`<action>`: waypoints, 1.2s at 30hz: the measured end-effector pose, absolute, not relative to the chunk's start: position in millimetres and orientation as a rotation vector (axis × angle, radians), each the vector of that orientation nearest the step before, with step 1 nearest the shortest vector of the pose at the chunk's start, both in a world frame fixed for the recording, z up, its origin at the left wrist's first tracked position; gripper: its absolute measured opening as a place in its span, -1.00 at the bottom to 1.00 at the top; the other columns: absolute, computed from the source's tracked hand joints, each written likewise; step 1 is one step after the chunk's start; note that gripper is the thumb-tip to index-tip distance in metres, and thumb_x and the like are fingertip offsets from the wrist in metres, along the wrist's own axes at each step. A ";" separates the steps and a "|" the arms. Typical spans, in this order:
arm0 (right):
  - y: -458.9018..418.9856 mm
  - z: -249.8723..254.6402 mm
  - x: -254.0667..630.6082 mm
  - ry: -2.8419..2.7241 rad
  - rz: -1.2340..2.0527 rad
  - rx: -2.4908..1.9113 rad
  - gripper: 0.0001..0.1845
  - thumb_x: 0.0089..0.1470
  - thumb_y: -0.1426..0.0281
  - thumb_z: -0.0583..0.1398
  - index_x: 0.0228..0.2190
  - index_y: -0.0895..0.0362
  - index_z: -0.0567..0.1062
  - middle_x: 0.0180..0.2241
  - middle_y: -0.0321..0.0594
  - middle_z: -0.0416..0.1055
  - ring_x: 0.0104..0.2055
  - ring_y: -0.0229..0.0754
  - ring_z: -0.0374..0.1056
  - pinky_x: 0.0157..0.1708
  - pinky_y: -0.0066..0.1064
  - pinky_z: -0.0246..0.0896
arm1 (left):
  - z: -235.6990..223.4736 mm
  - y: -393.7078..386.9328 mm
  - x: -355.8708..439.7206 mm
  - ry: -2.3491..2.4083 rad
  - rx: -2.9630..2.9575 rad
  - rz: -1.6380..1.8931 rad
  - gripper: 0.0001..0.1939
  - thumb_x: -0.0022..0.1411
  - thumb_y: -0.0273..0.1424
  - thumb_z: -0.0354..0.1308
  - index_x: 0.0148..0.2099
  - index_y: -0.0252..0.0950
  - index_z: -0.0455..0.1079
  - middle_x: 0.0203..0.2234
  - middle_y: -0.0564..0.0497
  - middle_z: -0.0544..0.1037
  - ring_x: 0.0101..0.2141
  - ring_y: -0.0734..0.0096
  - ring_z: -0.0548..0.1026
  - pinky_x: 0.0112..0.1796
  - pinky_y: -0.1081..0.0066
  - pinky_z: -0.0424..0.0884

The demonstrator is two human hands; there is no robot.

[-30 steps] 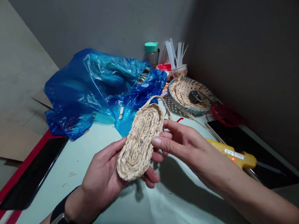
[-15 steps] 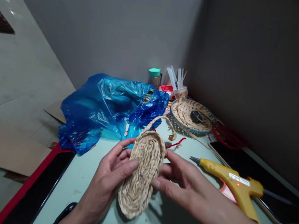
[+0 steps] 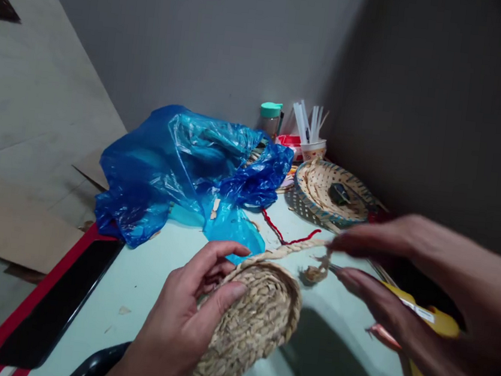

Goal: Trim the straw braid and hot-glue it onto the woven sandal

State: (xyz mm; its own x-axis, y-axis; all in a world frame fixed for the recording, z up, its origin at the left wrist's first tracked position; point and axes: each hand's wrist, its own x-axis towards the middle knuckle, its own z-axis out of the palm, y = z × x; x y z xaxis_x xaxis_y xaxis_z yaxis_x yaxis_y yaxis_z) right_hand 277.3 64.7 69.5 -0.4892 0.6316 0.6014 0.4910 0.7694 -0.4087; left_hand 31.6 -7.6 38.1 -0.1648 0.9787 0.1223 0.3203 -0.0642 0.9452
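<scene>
Tabletop [image 3: 140, 278], glue gun [image 3: 441, 322] behind right fingers [image 3: 381, 236]

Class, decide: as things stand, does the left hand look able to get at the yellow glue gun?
Probably not: the left hand holds the woven piece, and the right hand hangs in front of the glue gun, partly hiding it.

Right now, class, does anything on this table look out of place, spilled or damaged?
Nothing looks spilled or broken. Slightly untidy, though: a crooked red strand lies loose near the blue bag, and a pale scrap sits left of the left hand, like a stray offcut. The braid also has a ragged, bunched end.
</scene>
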 end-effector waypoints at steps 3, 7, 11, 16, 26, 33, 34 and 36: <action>77.1 70.1 270.8 -2.397 0.071 -0.678 -0.57 0.41 0.23 0.13 0.25 -0.08 0.30 0.08 -0.21 0.48 0.06 0.01 0.41 -0.03 -0.18 0.32 | 33.8 -12.3 36.2 1.631 1.641 1.221 -0.73 0.38 -0.38 0.19 0.05 0.11 0.48 -0.27 0.26 0.66 -0.28 0.57 0.62 -0.25 0.64 0.45; 85.9 60.7 261.8 -2.476 0.323 -0.466 -0.78 0.45 0.42 0.07 0.04 0.06 0.43 -0.18 -0.24 0.52 -0.20 -0.18 0.44 -0.26 -0.34 0.29 | 27.9 -13.2 40.9 1.639 1.855 1.279 -0.71 0.40 -0.45 0.12 0.06 0.03 0.47 -0.14 0.29 0.68 -0.17 0.63 0.62 -0.11 0.68 0.42; 82.3 60.9 259.7 -2.433 0.382 -0.496 -0.84 0.43 0.39 0.13 -0.14 0.13 0.52 -0.26 -0.26 0.53 -0.29 -0.26 0.45 -0.34 -0.43 0.29 | 28.6 -9.0 40.0 1.625 1.985 1.231 -0.73 0.39 -0.53 0.10 0.01 -0.11 0.50 -0.16 0.24 0.69 -0.18 0.66 0.62 -0.10 0.73 0.41; 75.7 63.7 259.4 -2.367 0.488 -0.588 -0.88 0.40 0.36 0.18 -0.19 0.07 0.54 -0.33 -0.41 0.50 -0.37 -0.40 0.40 -0.39 -0.56 0.25 | 34.5 -6.2 38.0 1.673 2.113 1.040 -0.73 0.34 -0.56 0.14 -0.04 -0.12 0.51 -0.20 0.29 0.71 -0.23 0.73 0.65 -0.13 0.85 0.39; 70.0 60.9 260.1 -2.316 0.680 -0.693 -0.87 0.39 0.32 0.18 -0.23 0.01 0.54 -0.40 -0.48 0.44 -0.45 -0.45 0.31 -0.47 -0.62 0.17 | 32.2 -4.4 38.3 1.753 2.118 0.965 -0.75 0.32 -0.52 0.16 -0.07 -0.10 0.55 -0.22 0.29 0.73 -0.24 0.65 0.68 -0.15 0.80 0.46; 68.9 56.6 265.9 -2.456 0.360 -0.513 -0.91 0.40 0.41 0.13 -0.13 0.08 0.45 -0.29 -0.30 0.50 -0.35 -0.29 0.41 -0.43 -0.47 0.25 | 29.6 -5.6 35.1 1.756 2.137 1.052 -0.77 0.33 -0.52 0.17 -0.07 -0.11 0.55 -0.23 0.28 0.73 -0.25 0.66 0.68 -0.12 0.80 0.45; 68.7 55.6 266.5 -2.487 0.285 -0.520 -0.88 0.40 0.42 0.11 -0.10 0.10 0.45 -0.30 -0.28 0.49 -0.36 -0.27 0.40 -0.44 -0.44 0.23 | 28.8 -6.0 34.4 1.760 2.144 1.083 -0.76 0.33 -0.52 0.16 -0.07 -0.11 0.54 -0.23 0.28 0.73 -0.25 0.67 0.67 -0.12 0.81 0.45; 68.1 53.6 267.3 -2.525 0.161 -0.517 -0.83 0.39 0.45 0.11 -0.05 0.14 0.46 -0.31 -0.25 0.46 -0.36 -0.23 0.38 -0.44 -0.39 0.21 | 27.5 -7.4 33.4 1.760 2.178 1.124 -0.75 0.33 -0.54 0.17 -0.06 -0.10 0.52 -0.23 0.28 0.72 -0.25 0.70 0.66 -0.14 0.83 0.43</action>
